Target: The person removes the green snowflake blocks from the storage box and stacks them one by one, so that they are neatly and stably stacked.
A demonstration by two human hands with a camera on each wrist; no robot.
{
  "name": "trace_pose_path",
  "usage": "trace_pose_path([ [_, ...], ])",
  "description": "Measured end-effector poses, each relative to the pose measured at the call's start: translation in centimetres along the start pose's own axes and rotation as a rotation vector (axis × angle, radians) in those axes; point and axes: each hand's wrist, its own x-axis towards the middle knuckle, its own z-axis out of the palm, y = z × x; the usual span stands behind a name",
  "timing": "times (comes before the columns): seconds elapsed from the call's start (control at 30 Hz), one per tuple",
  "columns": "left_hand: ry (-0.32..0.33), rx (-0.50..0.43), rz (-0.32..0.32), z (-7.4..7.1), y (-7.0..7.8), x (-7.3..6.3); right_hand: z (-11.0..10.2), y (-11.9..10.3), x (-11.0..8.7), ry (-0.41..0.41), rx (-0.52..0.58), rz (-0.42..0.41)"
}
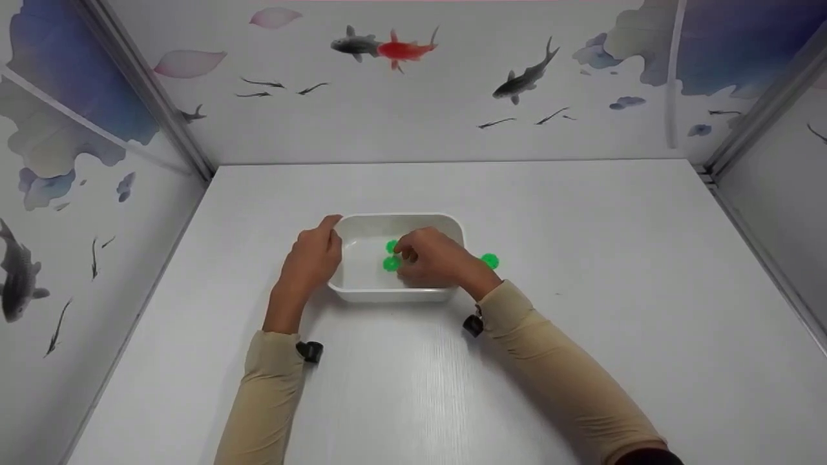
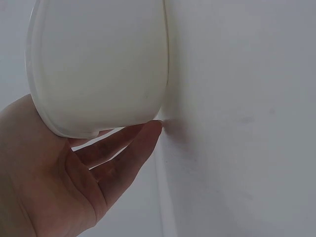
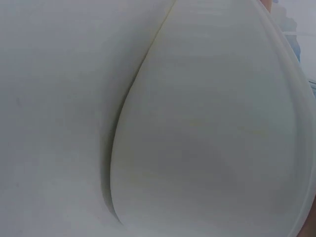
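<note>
A white rectangular plastic tub [image 1: 387,295] stands on the table in the head view. My left hand [image 1: 314,255] grips its left end, the thumb side at the rim. In the left wrist view, the left hand's fingers [image 2: 131,160] reach along the outside of the tub's end wall [image 2: 98,74]. My right hand [image 1: 431,258] is inside the tub, bent fingers pointing left. Right at its fingertips are two small green scalloped pieces, a farther one [image 1: 391,246] and a nearer one [image 1: 391,263]. I cannot tell whether it pinches one. The tub's wall [image 3: 197,123] hides its fingers in the right wrist view.
A third green scalloped piece [image 1: 490,261] lies on the white table [image 1: 581,226] just right of the tub, by the right wrist. Panels with painted fish [image 1: 407,48] stand along the table's back and sides. Small black devices hang at both wrists.
</note>
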Motion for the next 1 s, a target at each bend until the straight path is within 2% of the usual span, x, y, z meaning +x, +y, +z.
trace_pose_path([
  [0.27, 0.0, -0.004, -0.005, 0.0, 0.0, -0.1, 0.7, -0.1, 0.6, 0.006, -0.002, -0.014],
  [0.8, -0.008, 0.013, -0.002, -0.1, 0.0, 0.3, 1.0, -1.2, 1.1, 0.033, -0.058, 0.058],
  [1.0, -0.014, 0.013, -0.005, -0.1, -0.1, 0.2, 1.2, -1.5, 1.2, 0.014, -0.052, 0.104],
])
